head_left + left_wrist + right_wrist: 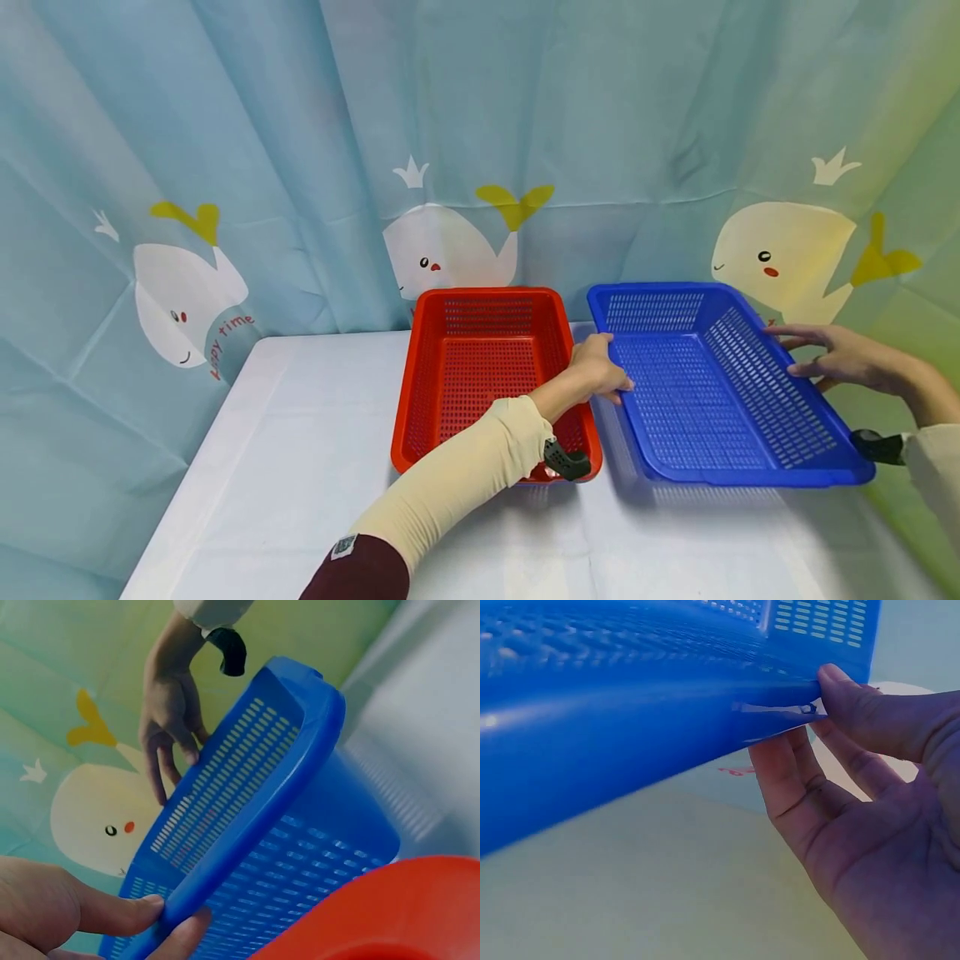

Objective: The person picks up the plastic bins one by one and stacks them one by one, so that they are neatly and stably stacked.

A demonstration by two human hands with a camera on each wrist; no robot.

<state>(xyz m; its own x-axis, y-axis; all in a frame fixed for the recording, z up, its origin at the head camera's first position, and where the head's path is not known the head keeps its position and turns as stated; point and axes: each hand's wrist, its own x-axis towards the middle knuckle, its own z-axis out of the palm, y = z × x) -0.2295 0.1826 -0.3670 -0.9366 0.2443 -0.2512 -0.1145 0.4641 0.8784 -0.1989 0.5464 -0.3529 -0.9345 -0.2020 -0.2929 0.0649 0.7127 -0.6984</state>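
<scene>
A blue plastic basket (686, 400) with slotted walls is at the right of the head view. My left hand (597, 368) pinches its left rim, with the thumb (124, 911) inside and fingers outside. At the opposite rim is my right hand (847, 358); in the right wrist view its thumb (847, 694) lies on the rim and the fingers curl beneath. Whether the basket's base touches the table cannot be told. Left of it stands a red basket (427, 392) of similar make, partly covered by my left forearm.
A white cloth covers the table (300, 467), whose left edge shows. Behind it hangs a light blue curtain (315, 125) printed with whales, close to the backs of both baskets. The right side of the curtain looks yellow-green. The red basket's right rim lies close to the blue basket.
</scene>
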